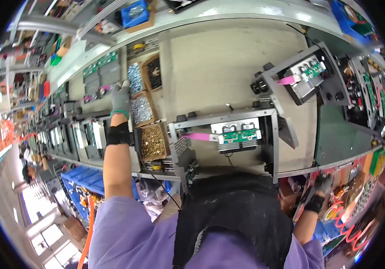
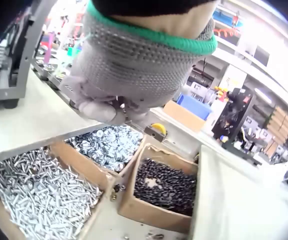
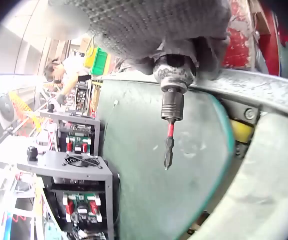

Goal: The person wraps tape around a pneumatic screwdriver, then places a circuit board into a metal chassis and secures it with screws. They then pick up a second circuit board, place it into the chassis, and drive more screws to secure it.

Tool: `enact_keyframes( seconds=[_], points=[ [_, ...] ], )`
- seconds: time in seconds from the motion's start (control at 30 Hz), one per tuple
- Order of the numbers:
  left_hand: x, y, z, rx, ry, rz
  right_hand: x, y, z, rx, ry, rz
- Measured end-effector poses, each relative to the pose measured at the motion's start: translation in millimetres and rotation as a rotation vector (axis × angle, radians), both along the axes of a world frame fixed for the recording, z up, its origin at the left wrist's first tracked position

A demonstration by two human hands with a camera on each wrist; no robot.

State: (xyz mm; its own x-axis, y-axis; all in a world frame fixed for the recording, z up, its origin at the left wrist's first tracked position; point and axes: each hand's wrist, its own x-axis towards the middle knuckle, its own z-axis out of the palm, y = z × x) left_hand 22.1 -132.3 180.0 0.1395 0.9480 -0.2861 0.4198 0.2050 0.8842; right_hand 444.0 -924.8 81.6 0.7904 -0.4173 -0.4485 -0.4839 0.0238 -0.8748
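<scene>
My left hand [image 1: 120, 96], in a grey knitted glove with a green cuff, is over the far end of the parts boxes. In the left wrist view its fingers curl together, and small screws [image 2: 122, 105] show between the fingertips, partly hidden. Below are boxes of silver screws [image 2: 44, 195], shiny flat-headed fasteners [image 2: 109, 145] and black screws [image 2: 164, 187]. My right hand [image 1: 322, 183], also gloved, is low at the right, beyond the bench edge. It grips a power screwdriver [image 3: 173, 75], whose bit [image 3: 169, 150] points down over the green surface; the glove hides the handle.
A grey metal frame with a green circuit board [image 1: 242, 136] stands in front of me. Another tilted frame [image 1: 307, 76] is at the right. Brass screws [image 1: 153, 141] fill the nearest box. A person [image 3: 69, 75] works farther along the line.
</scene>
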Motion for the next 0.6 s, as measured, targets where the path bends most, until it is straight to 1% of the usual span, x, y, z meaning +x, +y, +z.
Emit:
enact_keyframes(
  seconds=[0.03, 0.07, 0.1, 0.17, 0.23, 0.27, 0.3, 0.33, 0.37, 0.4, 0.43, 0.47, 0.5, 0.53, 0.6],
  points=[
    [11, -22, 24, 0.010, -0.117, -0.004, -35, 87, 67, -0.154, -0.151, -0.164],
    [17, -41, 45, 0.024, -0.229, -0.043, -45, 97, 93, -0.202, -0.200, -0.048],
    [25, -61, 68, 0.007, -0.264, -0.067, -55, 108, 119, -0.247, -0.256, 0.063],
    [39, -100, 102, -0.011, -0.309, -0.084, -55, 131, 165, -0.300, -0.427, 0.174],
    [50, -138, 124, 0.030, -0.344, -0.207, -58, 181, 218, -0.503, -0.690, 0.253],
    [56, -157, 133, 0.010, -0.350, -0.174, -60, 195, 230, -0.473, -0.829, 0.267],
    [61, -176, 139, -0.010, -0.357, -0.142, -58, 206, 236, -0.241, -0.936, 0.294],
    [64, -194, 141, -0.115, -0.415, -0.167, -68, 234, 249, -0.087, -0.987, 0.349],
    [65, -211, 141, -0.221, -0.474, -0.192, -71, 250, 258, 0.164, -0.977, 0.474],
    [68, -228, 139, -0.308, -0.482, -0.241, -75, 266, 267, 0.412, -0.927, 0.579],
    [69, -242, 135, -0.393, -0.490, -0.291, -72, 274, 271, 0.750, -0.791, 0.745],
    [68, -253, 121, -0.478, -0.595, -0.370, -77, 302, 284, 0.942, -0.679, 0.901],
    [66, -264, 106, -0.563, -0.701, -0.454, -92, 326, 290, 0.953, -0.622, 0.974],
    [66, -272, 102, -0.558, -0.713, -0.447, -108, 351, 296, 0.958, -0.564, 1.046],
    [66, -284, 98, -0.836, -0.788, -0.344, -142, 385, 293, 0.763, -0.598, 1.151]
  ],
)
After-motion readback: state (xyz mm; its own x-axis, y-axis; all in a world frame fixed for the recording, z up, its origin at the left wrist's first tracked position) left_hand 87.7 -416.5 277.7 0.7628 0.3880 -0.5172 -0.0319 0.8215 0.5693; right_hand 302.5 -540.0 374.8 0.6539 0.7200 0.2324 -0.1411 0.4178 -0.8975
